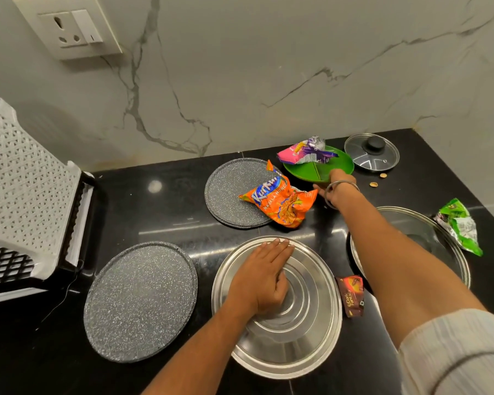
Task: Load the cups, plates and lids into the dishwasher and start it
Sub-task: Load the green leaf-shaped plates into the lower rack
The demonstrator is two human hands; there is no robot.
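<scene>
Nothing looks loaded yet, and no dishwasher is in view. At eight o'clock a speckled grey plate (pixel 140 300) lies bare on the counter (pixel 160 212). At six, the left hand (pixel 261 276) rests flat, fingers straight, on the steel lid (pixel 302 337), gripping nothing. At twelve another grey plate (pixel 231 192) carries an orange wrapper (pixel 280 201). At one, the right hand (pixel 337 189) seems to pinch the green plate (pixel 320 165), still littered; a glass lid (pixel 371 151) lies beyond.

A grey-veined marble wall (pixel 268 67) filled the upper frame, a white socket plate (pixel 69 27) at upper left. Below lay a glossy black counter (pixel 154 206); a white lattice basket (pixel 26 189) stood at left.
</scene>
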